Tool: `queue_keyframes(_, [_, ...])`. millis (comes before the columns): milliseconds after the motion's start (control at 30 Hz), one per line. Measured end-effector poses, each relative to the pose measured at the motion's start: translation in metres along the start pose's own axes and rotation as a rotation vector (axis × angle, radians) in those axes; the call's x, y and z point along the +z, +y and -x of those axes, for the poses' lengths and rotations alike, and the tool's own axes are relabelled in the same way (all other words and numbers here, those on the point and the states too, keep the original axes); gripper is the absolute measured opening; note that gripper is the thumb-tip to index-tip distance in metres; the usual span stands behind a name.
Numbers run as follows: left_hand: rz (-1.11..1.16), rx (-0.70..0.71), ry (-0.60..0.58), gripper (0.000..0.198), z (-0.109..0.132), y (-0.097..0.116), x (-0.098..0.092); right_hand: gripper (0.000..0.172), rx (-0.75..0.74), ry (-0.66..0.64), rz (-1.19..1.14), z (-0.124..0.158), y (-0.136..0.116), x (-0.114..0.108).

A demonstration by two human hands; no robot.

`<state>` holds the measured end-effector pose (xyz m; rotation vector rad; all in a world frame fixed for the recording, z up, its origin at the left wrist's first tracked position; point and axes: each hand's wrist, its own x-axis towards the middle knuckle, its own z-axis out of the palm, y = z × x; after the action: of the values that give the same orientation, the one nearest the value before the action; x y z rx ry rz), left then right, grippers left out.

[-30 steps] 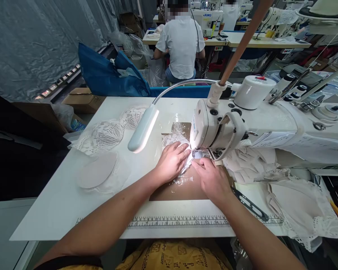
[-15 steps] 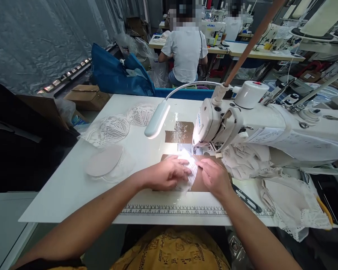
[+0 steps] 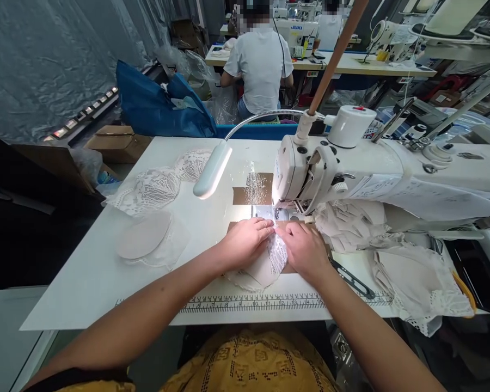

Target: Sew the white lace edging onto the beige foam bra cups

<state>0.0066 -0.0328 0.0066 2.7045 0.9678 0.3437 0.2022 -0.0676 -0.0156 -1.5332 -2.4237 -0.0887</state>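
Far left, a wrinkled grey sheet (image 3: 57, 60). Near it, a cardboard box (image 3: 118, 149), with a slumped blue bag (image 3: 163, 103) just to its right. Further back, a seated white-shirted person (image 3: 258, 68), back turned, at a pale surface (image 3: 365, 66) bearing a white sewing machine (image 3: 296, 34) marked JUKI.

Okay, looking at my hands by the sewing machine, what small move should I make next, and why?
Probably ease the lace-trimmed piece gently away from you, toward the needle area: your left hand and right hand are both at its far end, just in front of there, while most of the piece lies on your near side.
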Motion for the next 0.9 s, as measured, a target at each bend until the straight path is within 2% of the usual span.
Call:
queue_keyframes(400, [-0.070, 0.086, 0.049, 0.039, -0.015, -0.022, 0.006, 0.040, 0.130, -0.059, 0.092, -0.006, -0.004, 0.000])
queue_keyframes(533, [-0.072, 0.119, 0.001, 0.042, -0.018, -0.031, 0.004, 0.039, 0.147, -0.082, 0.085, -0.008, -0.005, -0.001])
queue_keyframes(767, [-0.080, 0.139, -0.158, 0.047, -0.020, -0.043, -0.005, 0.036, 0.131, -0.035, 0.056, -0.006, -0.005, 0.004])
queue_keyframes(833, [-0.101, 0.131, -0.149, 0.044, -0.018, -0.043, -0.006, 0.033, 0.126, -0.037, 0.047, -0.006, -0.006, 0.003])
queue_keyframes(900, [-0.135, 0.107, -0.088, 0.041, -0.015, -0.039, -0.007, 0.028, 0.120, -0.038, 0.030, -0.005, -0.006, 0.001])
